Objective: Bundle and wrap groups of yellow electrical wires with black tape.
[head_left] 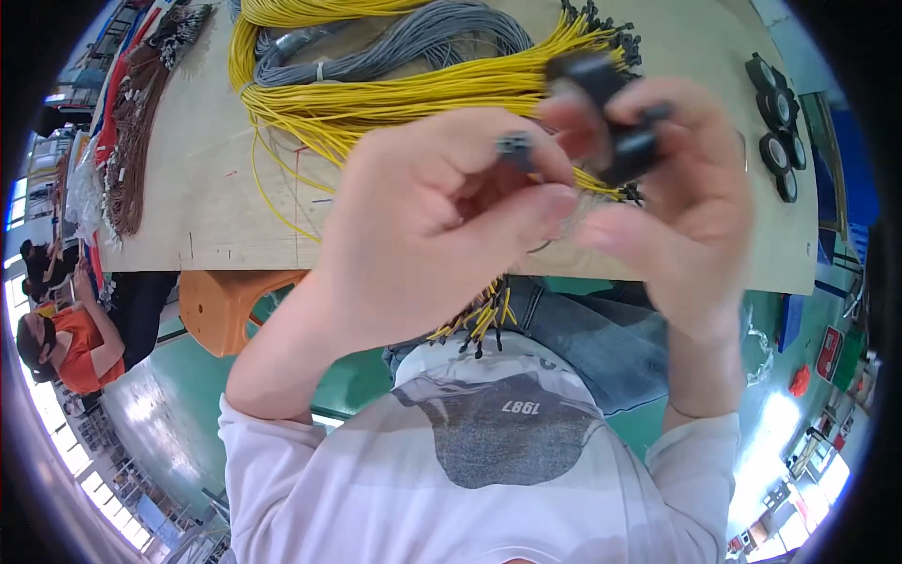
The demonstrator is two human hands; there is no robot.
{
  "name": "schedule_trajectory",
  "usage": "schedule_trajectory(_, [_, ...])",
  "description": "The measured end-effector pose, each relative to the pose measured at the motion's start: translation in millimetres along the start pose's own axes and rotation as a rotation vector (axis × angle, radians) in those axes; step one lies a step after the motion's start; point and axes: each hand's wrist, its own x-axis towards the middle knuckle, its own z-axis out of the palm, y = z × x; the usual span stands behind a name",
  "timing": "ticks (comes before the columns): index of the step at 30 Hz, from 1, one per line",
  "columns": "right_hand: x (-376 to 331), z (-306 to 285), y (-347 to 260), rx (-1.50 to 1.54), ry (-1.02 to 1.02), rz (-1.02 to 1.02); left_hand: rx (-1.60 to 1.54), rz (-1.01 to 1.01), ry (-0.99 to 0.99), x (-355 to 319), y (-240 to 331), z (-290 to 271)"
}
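My left hand (423,216) is closed, thumb against fingertips, around a small dark connector (515,148) whose end sticks out above the fingers. My right hand (686,197) grips a roll of black tape (601,108), blurred by motion, just right of the left hand. Both hands are raised over the table's near edge. Whether a strip of tape runs between them cannot be made out. Behind them lies a thick bundle of yellow cables (395,99) with black connectors (606,33) at the right end. More yellow cable ends (484,315) hang below the table edge by my lap.
A grey cable coil (404,47) lies among the yellow cables on the wooden table (197,197). Several black tape rolls (778,113) sit at the right edge. Brown cables (132,141) lie at the left. An orange stool (230,305) and a co-worker in orange (85,348) are left.
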Motion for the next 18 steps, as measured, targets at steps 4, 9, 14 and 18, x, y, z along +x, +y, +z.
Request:
schedule_trajectory(4, [11,19,8,-0.072,-0.184,0.077,-0.126,-0.085,0.149,-13,-6,-15])
schedule_trajectory(9, [16,34,13,-0.174,-0.308,0.075,-0.193,-0.129,0.211,-39,-23,-28])
schedule_trajectory(14, [14,31,18,-0.221,-0.281,0.075,-0.304,-0.193,0.230,-47,-34,-30])
schedule_trajectory(18, [13,30,11,-0.331,-0.405,0.091,-0.473,-0.312,0.144,-60,-32,-33])
